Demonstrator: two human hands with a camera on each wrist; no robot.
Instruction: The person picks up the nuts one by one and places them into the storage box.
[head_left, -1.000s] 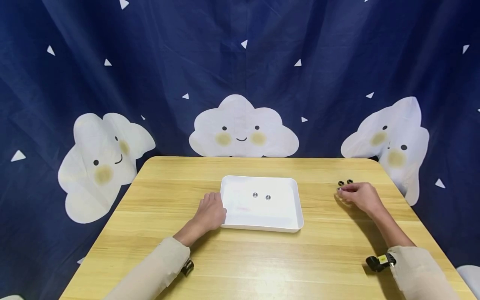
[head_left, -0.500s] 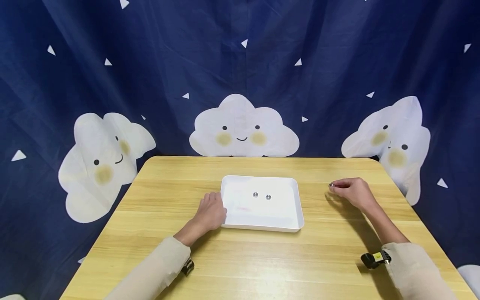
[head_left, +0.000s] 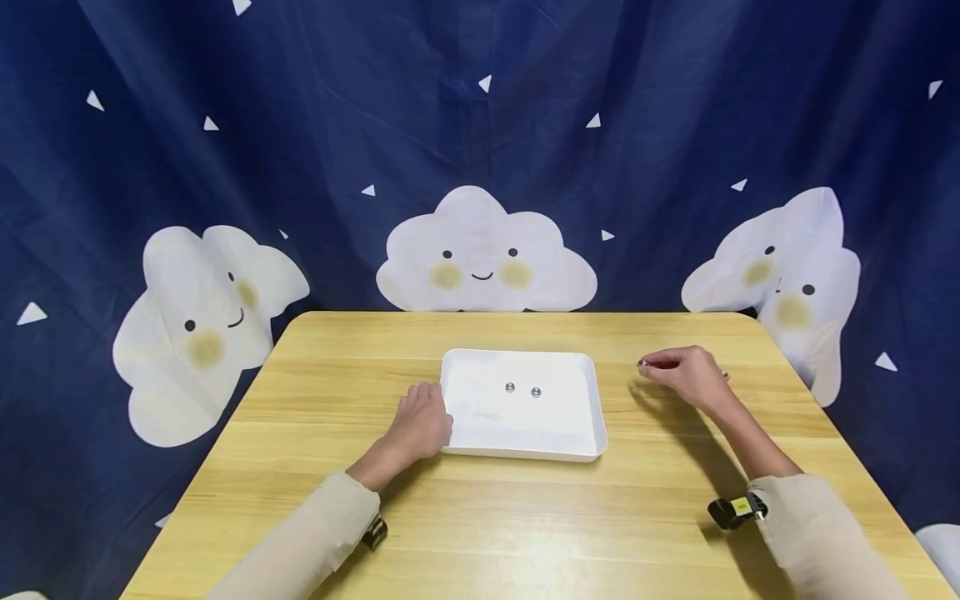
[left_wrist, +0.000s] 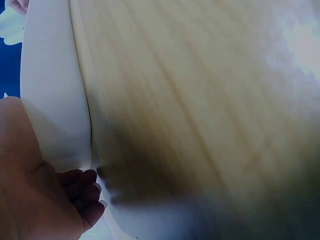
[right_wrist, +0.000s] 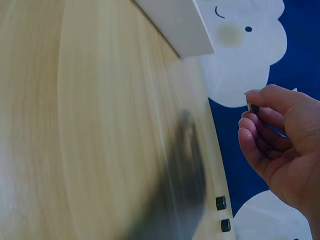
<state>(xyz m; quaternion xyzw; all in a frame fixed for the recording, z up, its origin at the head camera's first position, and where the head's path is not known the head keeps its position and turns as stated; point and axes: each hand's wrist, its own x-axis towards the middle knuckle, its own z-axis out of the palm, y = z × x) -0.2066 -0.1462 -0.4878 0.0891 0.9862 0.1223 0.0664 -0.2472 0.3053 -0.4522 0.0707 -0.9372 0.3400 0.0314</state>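
My right hand (head_left: 686, 373) pinches a small metal nut (right_wrist: 253, 107) between thumb and fingertips, above the table to the right of the tray. My left hand (head_left: 422, 423) grips the left edge of a shallow white tray (head_left: 517, 454), its fingers (left_wrist: 91, 195) curled at the rim in the left wrist view. Inside the tray lie two silver nuts, one nut (head_left: 510, 387) a little left of the other nut (head_left: 536, 392).
Two more nuts, a dark nut (right_wrist: 221, 202) and another nut (right_wrist: 225, 225), lie near the table's far edge, partly hidden behind my right hand in the head view. A blue curtain (head_left: 487, 150) with cloud prints hangs behind the wooden table (head_left: 525, 533).
My right hand has lifted the nut off the table and moved left and a little away from me, toward the tray. My left hand and the tray have stayed in place.
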